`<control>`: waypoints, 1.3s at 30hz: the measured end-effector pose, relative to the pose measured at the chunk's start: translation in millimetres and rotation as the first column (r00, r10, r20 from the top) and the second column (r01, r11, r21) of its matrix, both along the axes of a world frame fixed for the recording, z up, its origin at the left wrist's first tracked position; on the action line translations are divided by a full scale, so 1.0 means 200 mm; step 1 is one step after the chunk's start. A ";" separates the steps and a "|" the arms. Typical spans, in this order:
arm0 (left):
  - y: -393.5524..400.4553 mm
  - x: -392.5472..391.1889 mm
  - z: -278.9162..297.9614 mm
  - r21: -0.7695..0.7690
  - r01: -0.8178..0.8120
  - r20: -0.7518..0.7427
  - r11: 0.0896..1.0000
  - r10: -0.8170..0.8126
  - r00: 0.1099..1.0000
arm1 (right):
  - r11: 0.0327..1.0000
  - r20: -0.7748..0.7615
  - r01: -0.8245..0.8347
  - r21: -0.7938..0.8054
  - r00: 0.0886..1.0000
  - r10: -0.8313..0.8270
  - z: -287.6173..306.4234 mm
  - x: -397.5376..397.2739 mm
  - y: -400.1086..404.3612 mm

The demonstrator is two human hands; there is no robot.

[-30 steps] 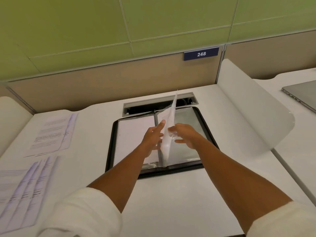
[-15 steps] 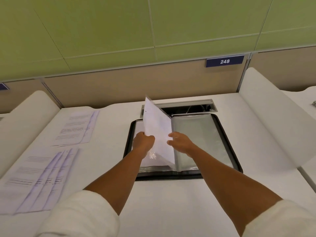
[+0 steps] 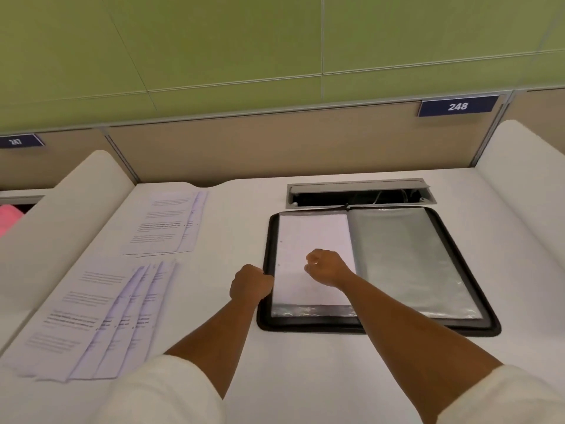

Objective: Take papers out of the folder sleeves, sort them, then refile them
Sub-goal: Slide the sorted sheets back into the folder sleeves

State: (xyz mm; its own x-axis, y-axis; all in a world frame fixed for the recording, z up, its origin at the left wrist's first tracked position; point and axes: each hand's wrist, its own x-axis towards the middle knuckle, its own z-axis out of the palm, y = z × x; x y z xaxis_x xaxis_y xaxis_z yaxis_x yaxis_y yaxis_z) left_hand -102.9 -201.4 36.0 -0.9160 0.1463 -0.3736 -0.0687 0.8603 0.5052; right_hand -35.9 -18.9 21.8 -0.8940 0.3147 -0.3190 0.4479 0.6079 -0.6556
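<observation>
A black zip folder [image 3: 477, 267] lies open on the white desk. Its left sleeve [image 3: 308, 234] holds a white sheet and lies flat; the right sleeve [image 3: 406, 258] is clear and looks empty. My left hand [image 3: 250, 284] is curled into a fist at the folder's left border, and I see nothing in it. My right hand [image 3: 327, 267] hovers with curled fingers over the left sleeve, also holding nothing I can see. Two fanned piles of printed papers lie to the left: a near pile [image 3: 91, 316] and a far pile [image 3: 171, 221].
A grey cable hatch [image 3: 357, 186] stands open just behind the folder. White curved dividers rise at the desk's left [image 3: 61, 215] and right [image 3: 526, 179]. Something pink [image 3: 9, 218] shows past the left divider. A beige partition with number plates runs along the back.
The sleeve page that stood upright between my hands has been turned over to the left and now lies flat. Both hands have come off it and curled. The view has swung left.
</observation>
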 end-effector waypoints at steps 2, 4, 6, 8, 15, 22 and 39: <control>-0.08 -0.09 -0.01 0.002 0.008 -0.006 1.000 -0.008 1.000 | 0.998 -0.074 0.065 -0.009 0.995 -0.066 0.00 -0.11 -0.08; -0.16 -0.18 -0.01 0.015 -0.034 -0.038 0.999 0.034 0.999 | 0.996 -0.128 0.086 -0.029 0.988 -0.089 0.00 -0.23 -0.18; -0.25 -0.28 -0.01 0.042 -0.078 -0.080 0.996 0.081 0.994 | 0.990 -0.153 0.108 -0.085 0.981 -0.121 0.01 -0.35 -0.28; -0.34 -0.39 -0.02 0.065 -0.121 -0.102 0.991 0.127 0.987 | 0.979 -0.158 0.135 -0.154 0.974 -0.160 0.01 -0.46 -0.38; -0.65 -0.75 -0.08 0.080 -0.183 -0.143 0.980 0.193 0.971 | 0.962 -0.168 0.159 -0.222 0.966 -0.199 0.01 -0.85 -0.72; -0.97 -1.15 -0.15 0.106 -0.281 -0.178 0.954 0.296 0.938 | 0.990 -0.169 0.004 -0.138 0.985 -0.027 -0.04 -1.20 -1.00; -1.34 -1.83 -0.39 0.004 -0.500 -0.164 0.866 0.494 0.854 | 0.901 0.012 -0.384 0.203 0.921 0.390 -0.33 -1.76 -1.33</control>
